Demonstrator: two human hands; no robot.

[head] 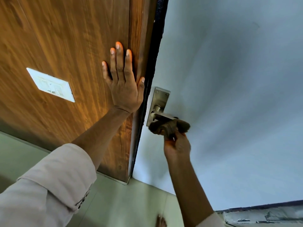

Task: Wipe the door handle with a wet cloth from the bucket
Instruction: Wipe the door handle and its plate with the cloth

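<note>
A metal lever door handle (161,114) on a long backplate (159,97) sits on the pale blue door (229,79). A dark brown cloth (168,127) is wrapped over the outer end of the lever. My right hand (177,147) grips the cloth from below, pressing it against the handle. My left hand (123,81) lies flat with fingers spread on the brown wooden panel (65,46) just left of the door's edge, holding nothing. No bucket is in view.
A white switch plate (50,85) is set in the wooden panel. A dark strip (152,63) runs between panel and door. Pale green floor (123,202) lies below, with a bare foot (161,222) at the bottom edge and a worn threshold (265,215) at the lower right.
</note>
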